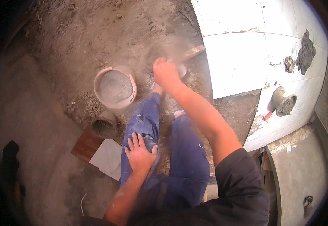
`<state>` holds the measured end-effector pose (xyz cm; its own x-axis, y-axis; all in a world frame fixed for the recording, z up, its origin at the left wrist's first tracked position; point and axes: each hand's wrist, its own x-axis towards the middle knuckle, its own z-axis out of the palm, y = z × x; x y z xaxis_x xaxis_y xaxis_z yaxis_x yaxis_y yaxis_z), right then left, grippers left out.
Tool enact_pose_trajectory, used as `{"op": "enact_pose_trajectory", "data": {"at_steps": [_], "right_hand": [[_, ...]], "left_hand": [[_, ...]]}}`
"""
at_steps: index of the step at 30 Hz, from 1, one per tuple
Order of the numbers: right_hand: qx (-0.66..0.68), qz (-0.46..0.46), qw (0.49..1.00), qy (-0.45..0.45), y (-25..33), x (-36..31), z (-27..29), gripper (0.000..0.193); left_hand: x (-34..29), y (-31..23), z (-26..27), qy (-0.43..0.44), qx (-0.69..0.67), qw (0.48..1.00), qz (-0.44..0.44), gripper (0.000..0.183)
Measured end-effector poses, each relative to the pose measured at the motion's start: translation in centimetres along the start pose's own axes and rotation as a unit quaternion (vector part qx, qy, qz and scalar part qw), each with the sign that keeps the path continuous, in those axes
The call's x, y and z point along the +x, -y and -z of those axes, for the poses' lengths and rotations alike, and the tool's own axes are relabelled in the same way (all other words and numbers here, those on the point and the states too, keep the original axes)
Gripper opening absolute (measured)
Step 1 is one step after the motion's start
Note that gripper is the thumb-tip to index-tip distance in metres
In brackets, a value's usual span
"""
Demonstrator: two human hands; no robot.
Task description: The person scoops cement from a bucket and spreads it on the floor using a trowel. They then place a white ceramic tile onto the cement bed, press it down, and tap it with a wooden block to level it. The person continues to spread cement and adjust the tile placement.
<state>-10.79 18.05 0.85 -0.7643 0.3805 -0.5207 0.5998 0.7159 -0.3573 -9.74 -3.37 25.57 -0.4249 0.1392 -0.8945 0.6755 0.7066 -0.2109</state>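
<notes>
My right hand reaches forward over the dirt, its fingers curled closed. What it grips is blurred by motion and dust. Just beside it are a small whitish rounded thing and a pale wooden piece; whether either is held is unclear. My left hand rests on the knee of my blue trousers, fingers spread, holding nothing. Ahead of that knee, to the left, stands a round bucket with grey powder inside.
White tiles cover the right side. On them lie a grey cloth, a tipped bucket with grey mortar and a red-handled tool. A smaller bucket, a brown board and a white tile piece are at left.
</notes>
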Motion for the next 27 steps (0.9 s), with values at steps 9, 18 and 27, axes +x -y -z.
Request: {"op": "enact_pose_trajectory", "data": {"at_steps": [9,18,27], "right_hand": [[0.033,0.003,0.998,0.062,2.3,0.0,-0.1,0.045],[0.075,-0.035,0.991,-0.106,-0.8,-2.0,0.6,0.04],[0.445,-0.25,0.834,-0.21,2.7,-26.3,8.6,0.059]], "left_hand": [[0.0,-0.2,0.3,0.012,0.007,1.0,0.001,0.087],[0.1,-0.9,0.9,-0.014,0.042,0.999,-0.019,0.088],[-2.2,-2.6,1.9,-0.012,0.116,0.993,-0.012,0.091]]}}
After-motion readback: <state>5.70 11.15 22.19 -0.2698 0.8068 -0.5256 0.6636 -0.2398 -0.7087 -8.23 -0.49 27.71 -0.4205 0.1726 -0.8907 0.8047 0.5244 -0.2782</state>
